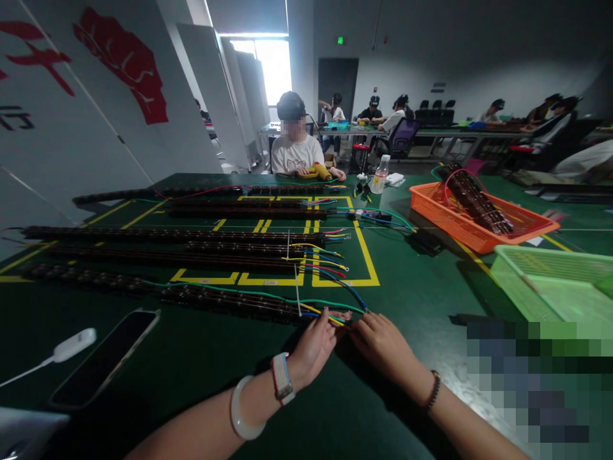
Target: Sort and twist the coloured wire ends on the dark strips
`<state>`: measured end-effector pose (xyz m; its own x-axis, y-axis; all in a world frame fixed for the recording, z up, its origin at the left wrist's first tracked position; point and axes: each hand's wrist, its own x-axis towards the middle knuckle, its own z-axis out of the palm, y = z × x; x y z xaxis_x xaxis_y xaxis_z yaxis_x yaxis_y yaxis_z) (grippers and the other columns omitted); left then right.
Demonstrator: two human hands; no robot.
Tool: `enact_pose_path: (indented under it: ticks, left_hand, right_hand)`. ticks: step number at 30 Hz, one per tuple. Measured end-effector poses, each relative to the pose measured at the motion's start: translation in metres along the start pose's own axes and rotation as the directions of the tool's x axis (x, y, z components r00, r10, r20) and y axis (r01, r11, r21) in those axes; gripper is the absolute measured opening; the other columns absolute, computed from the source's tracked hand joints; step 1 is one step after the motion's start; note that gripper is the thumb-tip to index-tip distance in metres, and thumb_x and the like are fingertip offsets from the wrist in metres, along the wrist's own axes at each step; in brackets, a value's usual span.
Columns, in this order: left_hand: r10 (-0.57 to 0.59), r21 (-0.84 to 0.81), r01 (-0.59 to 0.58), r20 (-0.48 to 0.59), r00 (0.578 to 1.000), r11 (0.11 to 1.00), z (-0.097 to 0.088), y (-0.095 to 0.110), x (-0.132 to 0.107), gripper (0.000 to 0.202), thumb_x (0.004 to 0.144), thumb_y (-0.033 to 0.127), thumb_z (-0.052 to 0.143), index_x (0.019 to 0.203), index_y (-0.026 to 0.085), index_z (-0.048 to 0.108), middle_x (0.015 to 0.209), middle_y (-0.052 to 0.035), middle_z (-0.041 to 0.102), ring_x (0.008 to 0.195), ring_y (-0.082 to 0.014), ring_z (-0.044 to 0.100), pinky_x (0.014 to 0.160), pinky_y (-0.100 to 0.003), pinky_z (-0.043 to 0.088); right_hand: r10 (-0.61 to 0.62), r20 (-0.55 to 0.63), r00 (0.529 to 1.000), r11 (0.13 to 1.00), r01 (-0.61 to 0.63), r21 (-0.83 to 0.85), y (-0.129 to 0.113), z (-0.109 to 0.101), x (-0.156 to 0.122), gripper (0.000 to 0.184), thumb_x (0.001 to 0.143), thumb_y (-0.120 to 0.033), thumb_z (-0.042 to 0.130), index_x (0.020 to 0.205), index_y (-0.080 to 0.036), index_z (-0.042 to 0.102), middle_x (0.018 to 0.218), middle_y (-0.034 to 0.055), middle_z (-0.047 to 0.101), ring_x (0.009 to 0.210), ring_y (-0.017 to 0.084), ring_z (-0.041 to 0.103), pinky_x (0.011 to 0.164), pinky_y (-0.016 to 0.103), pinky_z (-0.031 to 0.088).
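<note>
Coloured wires (320, 311) in yellow, green and blue run out of the right end of the nearest long black bundle (230, 300). My left hand (313, 348) is closed around these wires close to where they leave the bundle. At their tips my right hand (383, 345) is closed, its fingers pinched together; a blue wire (354, 295) from a bundle behind also reaches down to it. My two hands almost meet, and the wire ends between them are hidden. A white cable tie (297, 291) sticks up from the nearest bundle.
More long black bundles (191, 236) lie across the green table. On the right stand an orange basket (445, 220) holding bundles and a green basket (520, 281). A phone (105, 358) and white charger (74, 345) lie at left. A person (297, 153) sits opposite, near a bottle (380, 174).
</note>
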<state>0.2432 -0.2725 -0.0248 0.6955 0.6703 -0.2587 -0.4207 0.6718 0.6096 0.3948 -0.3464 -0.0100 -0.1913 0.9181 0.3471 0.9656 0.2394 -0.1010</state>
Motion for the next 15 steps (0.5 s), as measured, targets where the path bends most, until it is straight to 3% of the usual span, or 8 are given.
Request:
enact_pose_path:
  ticks: [6,11,15]
  left_hand:
    - [-0.024,0.007,0.024,-0.015,1.000,1.000,0.002,0.001,-0.002,0.033,0.084,0.047,0.052,0.100,0.019,0.060,0.108,-0.0110,0.063,0.109,-0.0196,0.055,0.102,-0.039,0.034]
    - [-0.004,0.042,0.006,-0.058,0.998,0.999,-0.002,-0.001,-0.001,0.031,0.084,0.044,0.053,0.081,0.014,0.059,0.085,-0.0100,0.066,0.090,-0.0213,0.062,0.093,-0.042,0.040]
    - [-0.007,0.041,0.008,-0.031,0.999,0.999,-0.004,-0.001,0.001,0.030,0.085,0.042,0.053,0.079,0.013,0.059,0.083,-0.0097,0.066,0.087,-0.0206,0.062,0.092,-0.041,0.041]
  right_hand:
    - [0.183,-0.094,0.979,0.954,-0.153,0.257,0.011,-0.003,0.001,0.016,0.091,-0.023,0.047,0.089,-0.019,0.062,0.080,0.0063,0.061,0.073,0.017,0.057,0.066,0.028,0.046]
    - [0.246,-0.028,0.969,0.940,-0.232,0.251,0.022,0.008,0.004,0.017,0.089,-0.028,0.051,0.083,-0.020,0.064,0.077,0.0050,0.059,0.074,0.018,0.054,0.067,0.030,0.042]
    - [0.250,-0.026,0.968,0.954,-0.242,0.178,0.029,0.019,0.009,0.021,0.089,-0.031,0.052,0.077,-0.020,0.066,0.073,0.0040,0.058,0.072,0.017,0.050,0.067,0.029,0.037]
